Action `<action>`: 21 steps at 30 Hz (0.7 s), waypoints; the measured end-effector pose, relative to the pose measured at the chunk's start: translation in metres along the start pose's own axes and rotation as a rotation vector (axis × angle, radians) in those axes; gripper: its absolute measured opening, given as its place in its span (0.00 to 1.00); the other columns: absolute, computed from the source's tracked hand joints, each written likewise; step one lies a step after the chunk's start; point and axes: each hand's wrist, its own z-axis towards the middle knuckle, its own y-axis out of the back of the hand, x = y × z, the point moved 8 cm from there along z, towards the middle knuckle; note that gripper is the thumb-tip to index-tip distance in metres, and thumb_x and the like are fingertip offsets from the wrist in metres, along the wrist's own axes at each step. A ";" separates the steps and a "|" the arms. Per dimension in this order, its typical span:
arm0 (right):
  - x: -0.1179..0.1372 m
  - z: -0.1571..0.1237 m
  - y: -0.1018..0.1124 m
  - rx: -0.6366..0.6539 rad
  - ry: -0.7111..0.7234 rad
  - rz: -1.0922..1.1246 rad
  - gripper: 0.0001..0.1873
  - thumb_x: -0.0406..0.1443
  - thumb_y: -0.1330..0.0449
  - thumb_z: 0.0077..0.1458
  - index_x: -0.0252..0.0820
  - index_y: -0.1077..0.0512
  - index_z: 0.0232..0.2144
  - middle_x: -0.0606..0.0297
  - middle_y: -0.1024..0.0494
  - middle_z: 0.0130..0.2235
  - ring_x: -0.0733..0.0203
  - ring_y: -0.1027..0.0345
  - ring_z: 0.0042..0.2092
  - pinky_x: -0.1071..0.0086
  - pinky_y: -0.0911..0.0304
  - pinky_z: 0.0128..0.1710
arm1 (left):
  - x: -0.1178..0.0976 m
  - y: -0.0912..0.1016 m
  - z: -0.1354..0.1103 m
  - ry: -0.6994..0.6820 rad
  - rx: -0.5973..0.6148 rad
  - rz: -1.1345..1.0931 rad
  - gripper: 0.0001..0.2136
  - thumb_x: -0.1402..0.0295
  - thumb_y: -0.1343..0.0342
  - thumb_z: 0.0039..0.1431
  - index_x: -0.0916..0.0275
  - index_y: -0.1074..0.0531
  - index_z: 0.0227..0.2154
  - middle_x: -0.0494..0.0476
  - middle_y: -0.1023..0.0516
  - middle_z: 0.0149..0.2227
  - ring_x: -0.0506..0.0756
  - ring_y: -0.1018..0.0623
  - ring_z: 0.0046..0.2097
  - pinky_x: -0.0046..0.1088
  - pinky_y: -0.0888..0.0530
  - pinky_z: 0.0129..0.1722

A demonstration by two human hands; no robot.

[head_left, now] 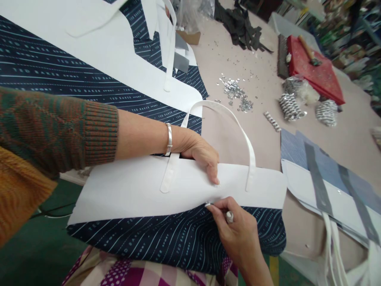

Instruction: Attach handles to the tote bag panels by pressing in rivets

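A white bag panel (127, 184) with a navy striped printed part (178, 234) lies across my lap and the table edge. It carries a white strap handle (238, 123). My left hand (204, 155), with a bracelet at the wrist, grips the panel's upper edge, thumb on the white face and the other fingers mostly hidden behind. My right hand (238, 226) pinches a small white piece (207, 204) at the border between white and navy. A short, pale, rounded object (229, 217) shows among its curled fingers; its kind is unclear.
More navy and white panels (98, 63) lie at upper left. Loose silvery metal pieces (235, 91) are scattered on the table. Striped packs (290, 107), a red block (315, 67) and a hammer (309, 51) lie at upper right. Blue-grey and white panels (327, 178) with straps lie right.
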 end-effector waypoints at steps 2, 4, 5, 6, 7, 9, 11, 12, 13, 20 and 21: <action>0.003 0.000 -0.001 -0.013 0.028 -0.021 0.11 0.39 0.42 0.61 0.46 0.32 0.26 0.74 0.27 0.22 0.67 0.33 0.22 0.73 0.43 0.25 | -0.001 0.002 -0.001 -0.005 -0.028 -0.020 0.17 0.63 0.37 0.48 0.70 0.23 0.39 0.61 0.19 0.32 0.60 0.21 0.34 0.40 0.22 0.36; 0.006 0.001 -0.003 -0.028 0.052 -0.049 0.11 0.39 0.43 0.62 0.45 0.32 0.27 0.73 0.26 0.23 0.66 0.32 0.23 0.72 0.43 0.26 | 0.000 0.002 -0.001 -0.002 -0.035 -0.029 0.19 0.63 0.36 0.48 0.72 0.24 0.41 0.63 0.19 0.33 0.60 0.21 0.33 0.42 0.23 0.37; 0.007 0.001 -0.004 -0.035 0.061 -0.066 0.11 0.38 0.43 0.62 0.45 0.33 0.27 0.73 0.26 0.23 0.66 0.31 0.23 0.72 0.43 0.26 | 0.000 0.001 -0.001 0.004 -0.029 -0.031 0.20 0.64 0.35 0.47 0.73 0.25 0.41 0.63 0.19 0.33 0.60 0.21 0.34 0.42 0.23 0.37; 0.008 0.001 -0.004 -0.045 0.066 -0.084 0.11 0.38 0.43 0.62 0.45 0.33 0.27 0.72 0.26 0.23 0.65 0.31 0.23 0.71 0.43 0.26 | 0.000 0.001 0.000 0.005 -0.024 -0.033 0.20 0.64 0.35 0.46 0.73 0.25 0.41 0.63 0.19 0.33 0.61 0.21 0.34 0.42 0.23 0.37; 0.009 0.002 -0.005 -0.054 0.069 -0.099 0.11 0.38 0.44 0.62 0.45 0.34 0.27 0.72 0.26 0.24 0.65 0.30 0.24 0.70 0.43 0.26 | 0.000 0.001 0.000 0.005 -0.021 -0.036 0.20 0.64 0.34 0.45 0.73 0.25 0.41 0.63 0.19 0.33 0.61 0.21 0.34 0.42 0.23 0.37; 0.008 0.002 -0.005 -0.063 0.073 -0.103 0.11 0.38 0.44 0.63 0.45 0.34 0.27 0.71 0.26 0.25 0.64 0.30 0.24 0.70 0.42 0.26 | 0.001 0.002 0.001 0.003 -0.015 -0.042 0.20 0.63 0.35 0.47 0.72 0.25 0.41 0.63 0.19 0.33 0.61 0.21 0.34 0.42 0.23 0.38; 0.008 0.002 -0.005 -0.052 0.081 -0.056 0.08 0.37 0.44 0.63 0.44 0.32 0.30 0.70 0.24 0.27 0.64 0.29 0.27 0.71 0.40 0.28 | 0.001 0.003 -0.001 0.001 -0.014 -0.046 0.18 0.63 0.37 0.50 0.72 0.24 0.41 0.63 0.18 0.34 0.61 0.20 0.34 0.44 0.23 0.40; 0.007 0.002 -0.004 -0.039 0.089 -0.020 0.07 0.36 0.44 0.63 0.44 0.31 0.31 0.69 0.24 0.28 0.64 0.28 0.28 0.71 0.39 0.30 | 0.001 0.004 -0.002 0.006 -0.013 -0.048 0.18 0.63 0.38 0.51 0.72 0.24 0.42 0.63 0.18 0.34 0.61 0.20 0.34 0.45 0.23 0.41; 0.008 0.002 -0.004 -0.024 0.103 0.020 0.05 0.36 0.43 0.62 0.44 0.30 0.33 0.69 0.23 0.30 0.64 0.28 0.30 0.72 0.38 0.31 | 0.002 0.005 -0.003 0.014 -0.013 -0.048 0.18 0.63 0.38 0.52 0.72 0.24 0.42 0.63 0.18 0.34 0.62 0.20 0.35 0.46 0.24 0.42; 0.007 0.005 0.000 0.042 0.151 0.216 0.04 0.32 0.42 0.61 0.46 0.27 0.36 0.69 0.23 0.32 0.65 0.28 0.34 0.74 0.36 0.36 | 0.006 0.007 -0.002 0.035 0.018 -0.110 0.19 0.64 0.37 0.52 0.71 0.24 0.44 0.61 0.18 0.34 0.61 0.19 0.37 0.44 0.24 0.44; 0.006 0.006 0.000 0.047 0.146 0.226 0.04 0.32 0.42 0.61 0.46 0.27 0.36 0.69 0.23 0.33 0.65 0.28 0.34 0.74 0.36 0.36 | 0.005 0.008 -0.001 0.033 0.013 -0.114 0.19 0.64 0.37 0.52 0.71 0.24 0.44 0.61 0.18 0.34 0.61 0.19 0.37 0.43 0.23 0.43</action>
